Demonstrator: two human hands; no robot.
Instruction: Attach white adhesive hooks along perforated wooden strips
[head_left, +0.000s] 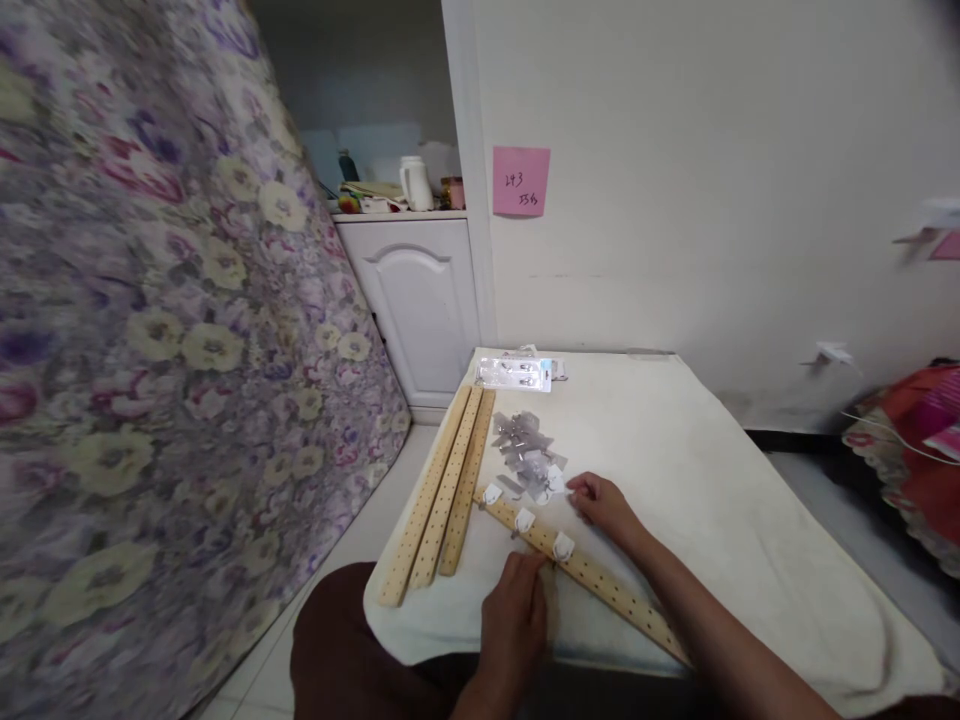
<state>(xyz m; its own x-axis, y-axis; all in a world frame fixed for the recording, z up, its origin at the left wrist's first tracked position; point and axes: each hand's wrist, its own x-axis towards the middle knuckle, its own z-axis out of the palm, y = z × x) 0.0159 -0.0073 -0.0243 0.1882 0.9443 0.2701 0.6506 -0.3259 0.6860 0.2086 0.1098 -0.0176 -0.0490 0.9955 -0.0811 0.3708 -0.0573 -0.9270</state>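
Observation:
A pale wooden strip with rows of holes (607, 595) lies slantwise on the cloth-covered table. Along its far half sit three small white square pieces with ring-like parts: one near the end (492, 494), a second (524, 520), and a third (563, 546). My left hand (514, 610) is closed on the strip's near edge, just below the third piece. Beyond the strip, my right hand (604, 507) has its fingers pinched beside another white piece (555, 479); whether they grip it I cannot tell. That piece is at the edge of a heap of small clear plastic packets (521, 440).
Three more holed wooden strips (442, 475) lie side by side along the table's left edge. At the back is a clear blister pack (514, 373). A floral curtain (187, 330) hangs left, a white cabinet (420, 300) stands behind, and a pink note (521, 181) is on the wall.

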